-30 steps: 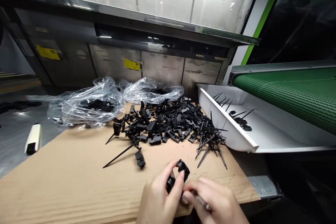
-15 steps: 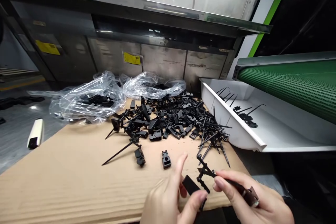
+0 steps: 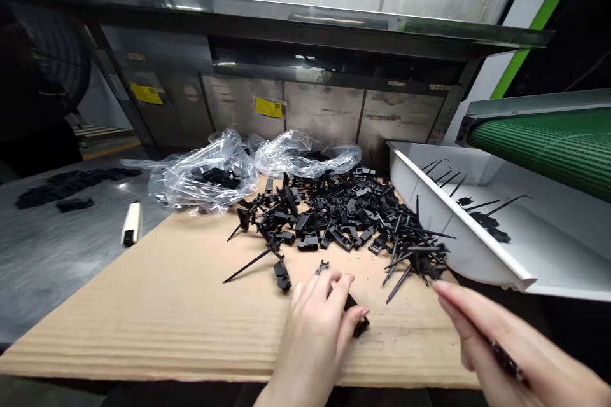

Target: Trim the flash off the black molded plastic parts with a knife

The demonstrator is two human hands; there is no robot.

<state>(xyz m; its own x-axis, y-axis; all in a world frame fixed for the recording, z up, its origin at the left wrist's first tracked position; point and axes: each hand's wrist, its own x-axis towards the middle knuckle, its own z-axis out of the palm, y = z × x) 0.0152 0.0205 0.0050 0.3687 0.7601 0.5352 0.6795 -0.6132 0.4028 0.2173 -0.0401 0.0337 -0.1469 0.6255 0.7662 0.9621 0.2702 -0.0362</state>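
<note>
The person's 2 bare hands are apart. The left hand reaches forward, back upward, its 4 curled fingers bent down. The right hand enters from the lower right corner, its straight fingertips pointing up and left.

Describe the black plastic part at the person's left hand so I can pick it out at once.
On the cardboard sheet, in front of the heap of black plastic parts, find the person's left hand. The blocky black plastic part lies at that hand's thumb tip, clear of the heap. Unlike the loose pieces nearby, it is partly covered by the hand.
</note>
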